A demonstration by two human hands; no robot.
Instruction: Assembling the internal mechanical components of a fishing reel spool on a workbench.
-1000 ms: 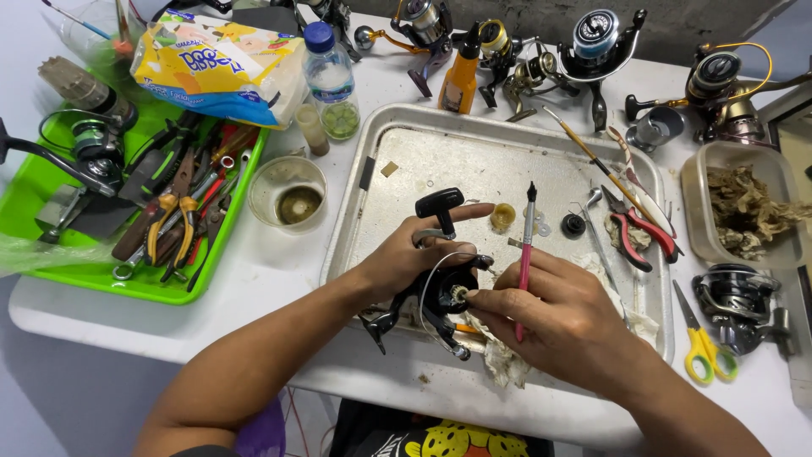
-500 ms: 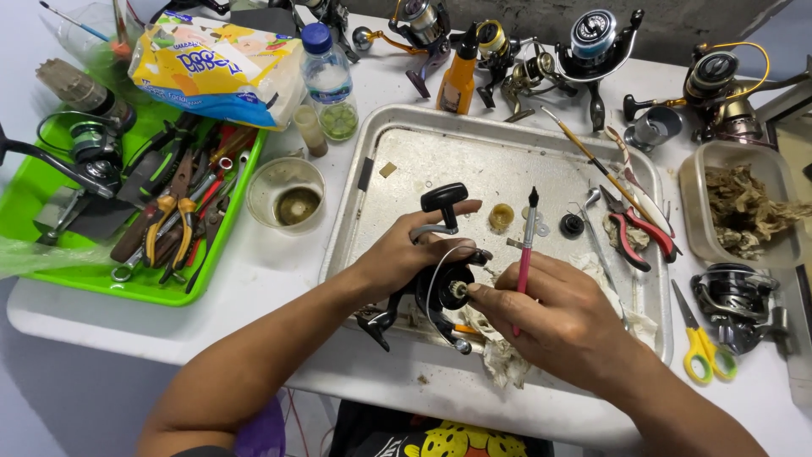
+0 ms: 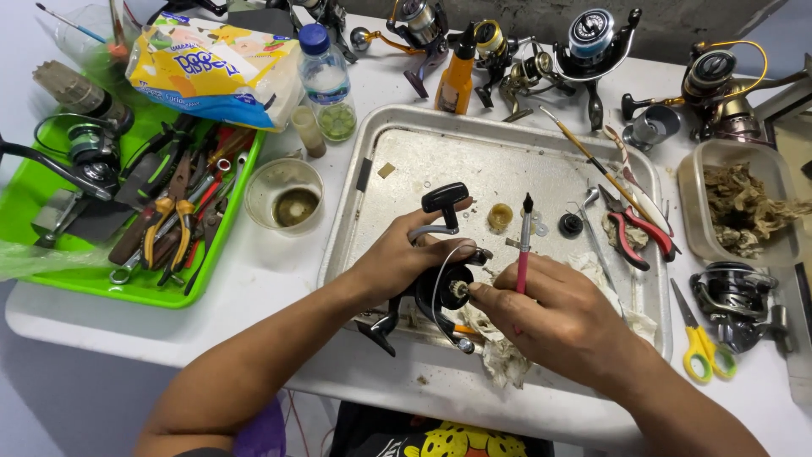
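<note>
My left hand (image 3: 402, 258) grips a black spinning fishing reel (image 3: 440, 292) over the front edge of a metal tray (image 3: 381, 156); its black handle knob (image 3: 445, 198) sticks up above my fingers. My right hand (image 3: 554, 309) holds a thin red-handled tool (image 3: 523, 241) upright between the fingers, while its thumb and forefinger pinch at a small pale part on the reel's centre. A dirty white rag (image 3: 499, 351) lies under the reel.
On the tray lie red pliers (image 3: 634, 228), a small yellowish ring (image 3: 500, 217) and a dark round part (image 3: 572, 224). A green tray (image 3: 34, 271) of hand tools sits left, a cup (image 3: 285, 199) beside it. Several reels line the back; yellow scissors (image 3: 702, 343) lie right.
Both hands stay on the reel. My right fingers have shifted slightly at its centre, and the red-handled tool has tilted a little.
</note>
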